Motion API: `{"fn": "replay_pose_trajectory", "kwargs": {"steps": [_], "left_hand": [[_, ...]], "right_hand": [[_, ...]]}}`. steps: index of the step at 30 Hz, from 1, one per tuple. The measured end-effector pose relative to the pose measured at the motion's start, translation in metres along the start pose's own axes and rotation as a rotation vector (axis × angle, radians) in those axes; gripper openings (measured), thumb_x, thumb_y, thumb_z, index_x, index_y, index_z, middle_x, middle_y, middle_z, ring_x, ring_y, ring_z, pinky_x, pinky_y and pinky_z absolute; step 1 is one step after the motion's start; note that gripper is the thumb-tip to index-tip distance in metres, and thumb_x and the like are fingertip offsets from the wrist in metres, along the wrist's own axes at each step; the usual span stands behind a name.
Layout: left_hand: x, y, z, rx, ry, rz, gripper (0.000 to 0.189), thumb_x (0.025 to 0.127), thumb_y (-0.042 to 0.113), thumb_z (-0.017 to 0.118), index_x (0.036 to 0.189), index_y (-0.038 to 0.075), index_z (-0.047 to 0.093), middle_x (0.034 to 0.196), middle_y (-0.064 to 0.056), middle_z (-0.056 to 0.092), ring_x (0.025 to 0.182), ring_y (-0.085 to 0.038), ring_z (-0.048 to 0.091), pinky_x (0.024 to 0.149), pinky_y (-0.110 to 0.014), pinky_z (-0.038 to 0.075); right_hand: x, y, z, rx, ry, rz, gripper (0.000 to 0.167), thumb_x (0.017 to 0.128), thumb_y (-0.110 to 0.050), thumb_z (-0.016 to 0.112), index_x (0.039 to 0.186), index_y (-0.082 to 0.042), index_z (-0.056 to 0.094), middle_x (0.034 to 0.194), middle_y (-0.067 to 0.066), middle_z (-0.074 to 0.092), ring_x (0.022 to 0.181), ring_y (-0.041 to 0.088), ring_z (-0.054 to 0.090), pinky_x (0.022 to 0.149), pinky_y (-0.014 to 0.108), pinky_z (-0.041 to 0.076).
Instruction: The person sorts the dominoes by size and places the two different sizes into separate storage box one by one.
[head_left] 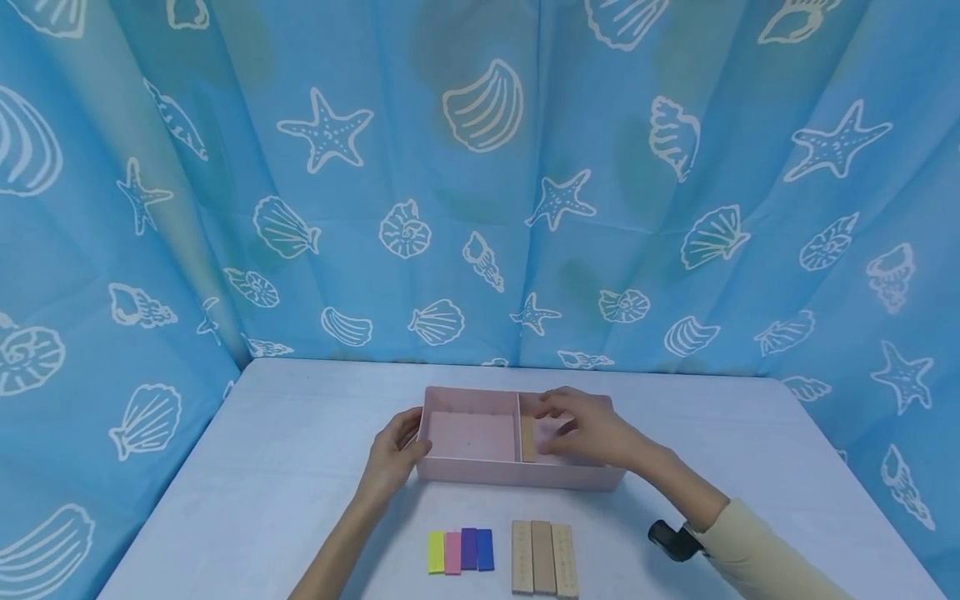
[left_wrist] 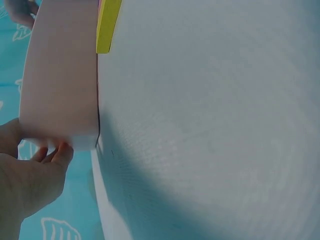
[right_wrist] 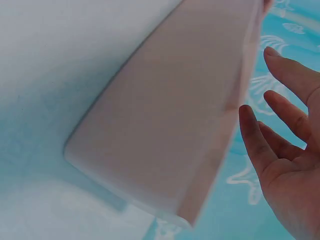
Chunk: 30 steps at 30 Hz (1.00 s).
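Note:
A pale pink box with a divider stands on the white table. My left hand grips its left end, the thumb at the rim and the fingers against the outer wall. Over the right compartment is my right hand, its fingers loosely bent and spread, as the right wrist view also shows; they hold nothing. A light wooden strip lies inside that compartment, along the divider. The right hand hides part of the compartment. In the left wrist view, the hand's fingertips touch the end of the box.
In front of the box lie small yellow, pink, purple and blue blocks side by side. Right of them are three wooden strips. A blue shell-patterned curtain surrounds the table.

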<state>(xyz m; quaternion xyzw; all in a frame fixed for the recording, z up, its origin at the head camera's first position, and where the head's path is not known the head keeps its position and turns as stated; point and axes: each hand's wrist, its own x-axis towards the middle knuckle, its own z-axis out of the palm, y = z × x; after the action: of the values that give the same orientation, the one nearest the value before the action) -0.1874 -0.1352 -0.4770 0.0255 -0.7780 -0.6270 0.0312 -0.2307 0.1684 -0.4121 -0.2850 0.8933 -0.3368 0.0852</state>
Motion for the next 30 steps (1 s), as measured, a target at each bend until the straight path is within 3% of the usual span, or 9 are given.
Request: {"fn": "replay_pose_trajectory", "kwargs": {"steps": [7, 16, 20, 24, 30], "left_hand": [[0.0, 0.0, 0.0, 0.01, 0.004, -0.008, 0.051, 0.093, 0.003, 0.06, 0.142, -0.001, 0.046, 0.147, -0.021, 0.047, 0.138, -0.036, 0.041, 0.111, -0.047, 0.038], [0.0, 0.0, -0.002, -0.002, -0.005, 0.0, 0.051, 0.094, 0.003, 0.06, 0.142, -0.001, 0.046, 0.146, -0.021, 0.047, 0.138, -0.037, 0.041, 0.111, -0.048, 0.037], [0.0, 0.0, -0.002, -0.006, -0.005, 0.01, 0.051, 0.093, 0.002, 0.06, 0.142, -0.002, 0.046, 0.146, -0.022, 0.047, 0.138, -0.037, 0.041, 0.111, -0.048, 0.037], [0.0, 0.0, -0.002, 0.001, -0.003, 0.005, 0.05, 0.094, 0.004, 0.06, 0.142, -0.001, 0.047, 0.146, -0.021, 0.047, 0.138, -0.037, 0.041, 0.11, -0.047, 0.038], [0.0, 0.0, 0.0, 0.008, 0.001, -0.005, 0.051, 0.093, 0.004, 0.06, 0.143, 0.0, 0.047, 0.147, -0.02, 0.047, 0.138, -0.036, 0.041, 0.11, -0.047, 0.038]], "right_hand": [[-0.025, -0.021, -0.014, -0.052, 0.049, -0.034, 0.038, 0.084, -0.03, 0.08, 0.117, -0.018, 0.067, 0.141, 0.012, 0.052, 0.112, 0.026, 0.06, 0.085, 0.034, 0.058], [-0.063, -0.045, -0.018, -0.046, 0.009, -0.07, 0.031, 0.085, -0.029, 0.079, 0.112, -0.027, 0.066, 0.141, 0.007, 0.051, 0.105, 0.018, 0.059, 0.076, 0.025, 0.057], [-0.077, -0.048, -0.012, -0.049, -0.004, -0.114, 0.033, 0.084, -0.04, 0.078, 0.113, -0.029, 0.066, 0.139, 0.001, 0.052, 0.103, 0.014, 0.059, 0.077, 0.026, 0.056], [-0.088, -0.049, 0.0, -0.047, -0.02, -0.122, 0.034, 0.084, -0.046, 0.076, 0.113, -0.033, 0.065, 0.139, -0.002, 0.052, 0.111, 0.018, 0.056, 0.078, 0.028, 0.057], [-0.103, -0.043, 0.025, -0.007, -0.064, -0.086, 0.027, 0.086, -0.039, 0.077, 0.109, -0.034, 0.063, 0.14, 0.003, 0.052, 0.117, 0.026, 0.055, 0.074, 0.032, 0.059]]}}
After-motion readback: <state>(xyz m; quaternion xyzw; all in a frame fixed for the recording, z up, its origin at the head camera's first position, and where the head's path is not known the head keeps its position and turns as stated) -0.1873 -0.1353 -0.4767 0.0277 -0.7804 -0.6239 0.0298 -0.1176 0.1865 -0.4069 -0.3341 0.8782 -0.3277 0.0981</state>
